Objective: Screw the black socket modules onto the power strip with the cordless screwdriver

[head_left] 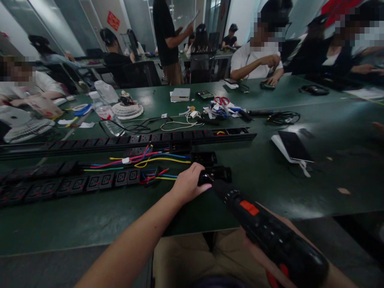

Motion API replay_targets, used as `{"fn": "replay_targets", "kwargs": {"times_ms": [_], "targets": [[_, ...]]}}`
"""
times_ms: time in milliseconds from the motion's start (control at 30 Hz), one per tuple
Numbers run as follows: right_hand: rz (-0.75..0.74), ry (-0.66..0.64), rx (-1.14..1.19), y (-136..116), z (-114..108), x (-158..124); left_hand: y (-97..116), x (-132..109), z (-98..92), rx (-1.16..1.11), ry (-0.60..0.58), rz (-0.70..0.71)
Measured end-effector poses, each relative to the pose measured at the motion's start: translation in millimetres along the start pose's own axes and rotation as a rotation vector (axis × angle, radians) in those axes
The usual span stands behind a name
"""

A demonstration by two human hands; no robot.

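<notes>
The left hand (pixel 189 185) pinches a small black plastic socket module (pixel 216 174) near the green table's (pixel 270 180) front edge; it looks light, rigid, best gripped by its sides. The right hand (pixel 270 256) wraps a black-and-red electric screwdriver (pixel 270 236), tip touching it.

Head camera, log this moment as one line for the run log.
left hand: holds black socket module | right hand: grips electric screwdriver, tip at module | coloured wires trailing left | green table
</notes>
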State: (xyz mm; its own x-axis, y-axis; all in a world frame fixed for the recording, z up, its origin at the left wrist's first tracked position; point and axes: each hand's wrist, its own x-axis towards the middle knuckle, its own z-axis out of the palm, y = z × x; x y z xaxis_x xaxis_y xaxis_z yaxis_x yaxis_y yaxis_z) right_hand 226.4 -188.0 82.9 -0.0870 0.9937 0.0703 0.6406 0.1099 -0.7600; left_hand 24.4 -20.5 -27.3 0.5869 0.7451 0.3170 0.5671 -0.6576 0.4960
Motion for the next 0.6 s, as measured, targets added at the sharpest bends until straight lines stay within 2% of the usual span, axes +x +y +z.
{"fn": "replay_targets", "kwargs": {"times_ms": [167,400,600], "targets": [[-0.029,-0.036,0.091,-18,9,2,2,-2,0.0,0.019,0.005,-0.011],[0.020,-0.019,-0.024,-11,15,-11,3,-1,0.8,0.012,0.029,-0.036],[-0.018,-0.038,-0.006,-14,13,-9,6,-1,-2.0,0.015,0.010,-0.071]]}}
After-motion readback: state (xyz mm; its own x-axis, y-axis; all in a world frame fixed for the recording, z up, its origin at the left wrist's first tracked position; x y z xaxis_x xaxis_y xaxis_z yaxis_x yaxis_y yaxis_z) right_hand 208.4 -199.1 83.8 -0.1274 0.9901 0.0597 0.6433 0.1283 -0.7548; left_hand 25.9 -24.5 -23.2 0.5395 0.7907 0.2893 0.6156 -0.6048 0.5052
